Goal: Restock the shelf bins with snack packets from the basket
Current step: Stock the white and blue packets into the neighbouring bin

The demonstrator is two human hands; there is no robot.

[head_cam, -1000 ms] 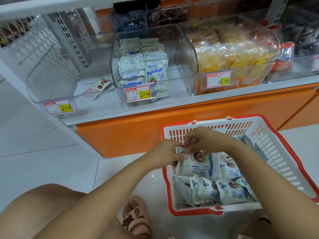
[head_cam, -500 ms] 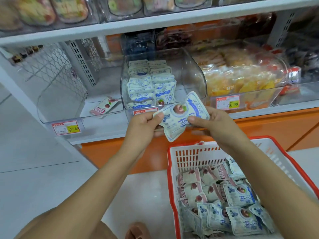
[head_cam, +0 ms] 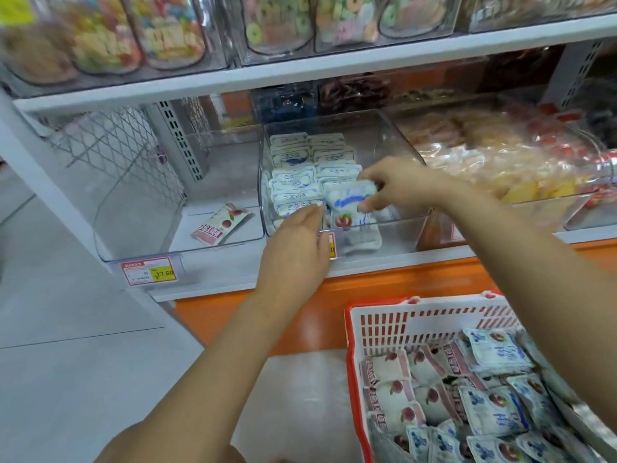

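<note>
My right hand [head_cam: 399, 187] reaches into the clear middle bin [head_cam: 384, 135] and pinches a small bunch of white-and-blue snack packets [head_cam: 347, 198] above the bin's front. Rows of the same packets [head_cam: 300, 172] stand in the bin's left part. At the bin's front wall my left hand [head_cam: 295, 248] has its fingers straight, the fingertips touching the packets over the rim. The white basket with a red rim [head_cam: 354, 332] sits on the floor at the lower right, holding several blue and pink packets [head_cam: 474, 406].
The clear bin on the left [head_cam: 140, 182] holds a single pink packet [head_cam: 220, 223] and carries a price tag [head_cam: 148, 270]. Yellow and orange snack bags [head_cam: 500, 162] fill the bin on the right. Candy bins [head_cam: 133, 35] line the upper shelf. An orange plinth [head_cam: 367, 289] runs under the shelf.
Both hands lifted the packets out of the basket and carried them up and forward into the middle bin. My left hand let go of them and now rests at the bin's front.
</note>
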